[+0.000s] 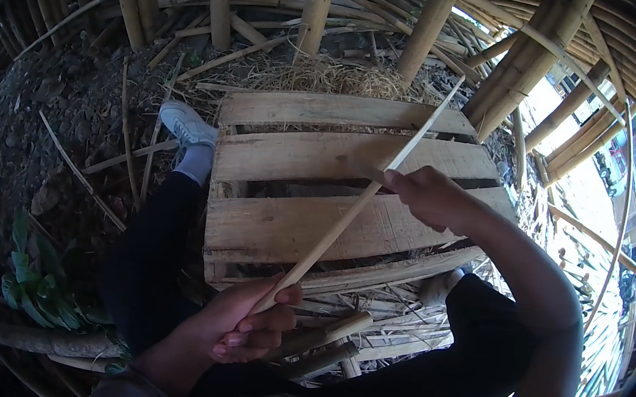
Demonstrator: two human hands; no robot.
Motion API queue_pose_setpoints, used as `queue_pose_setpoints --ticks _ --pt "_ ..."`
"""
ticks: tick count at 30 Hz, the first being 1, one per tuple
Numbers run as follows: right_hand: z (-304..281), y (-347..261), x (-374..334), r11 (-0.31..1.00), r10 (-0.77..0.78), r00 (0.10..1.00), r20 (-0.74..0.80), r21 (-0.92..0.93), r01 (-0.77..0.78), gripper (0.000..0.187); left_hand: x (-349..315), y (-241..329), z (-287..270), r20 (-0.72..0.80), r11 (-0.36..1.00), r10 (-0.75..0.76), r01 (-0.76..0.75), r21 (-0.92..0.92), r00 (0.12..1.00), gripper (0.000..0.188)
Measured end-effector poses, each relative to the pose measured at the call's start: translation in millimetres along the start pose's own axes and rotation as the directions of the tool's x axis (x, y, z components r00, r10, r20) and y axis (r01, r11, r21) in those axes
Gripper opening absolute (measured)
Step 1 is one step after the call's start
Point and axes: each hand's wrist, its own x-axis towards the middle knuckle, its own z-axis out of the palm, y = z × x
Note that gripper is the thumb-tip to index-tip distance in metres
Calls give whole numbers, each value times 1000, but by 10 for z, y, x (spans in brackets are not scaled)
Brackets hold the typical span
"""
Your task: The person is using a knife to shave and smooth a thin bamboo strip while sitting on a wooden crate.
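Observation:
A long pale bamboo strip (343, 221) slants over the slatted wooden crate (283, 226), its thin far tip rising past the crate's back edge. My left hand (253, 320) is closed around the strip's near end, just in front of the crate. My right hand (431, 200) is closed beside the strip's middle, above the right part of the crate. A flat brownish thing (365, 166), smeared by motion, juts left from my right fist at the strip. Its kind cannot be made out.
Bamboo posts (316, 10) stand behind the crate, with straw (340, 75) at their feet. Cut bamboo pieces (326, 337) lie between my legs. A leafy green plant (37, 284) grows at the left, near thin sticks (82, 168) on dark ground. My shoe (185, 124) is beside the crate.

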Motion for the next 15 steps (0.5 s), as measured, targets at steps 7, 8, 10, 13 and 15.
queue_pose_setpoints --ticks 7,8,10,13,15 --pt "194 6 -33 998 -67 997 -38 -8 67 56 -13 -43 29 -136 990 24 -5 141 990 37" --pt "155 -31 -10 998 -56 998 18 -1 56 56 -12 -23 21 -138 990 22 -2 141 990 37" --pt "-2 -38 85 999 27 1000 -5 -30 -27 56 2 -3 6 -92 997 2 5 79 996 38" --pt "133 -85 28 999 47 991 -127 6 -47 61 8 -43 36 -115 991 23 -7 136 993 38" --pt "366 -185 -203 996 -83 996 14 24 82 63 -29 -58 31 -119 994 25 -12 109 993 38"
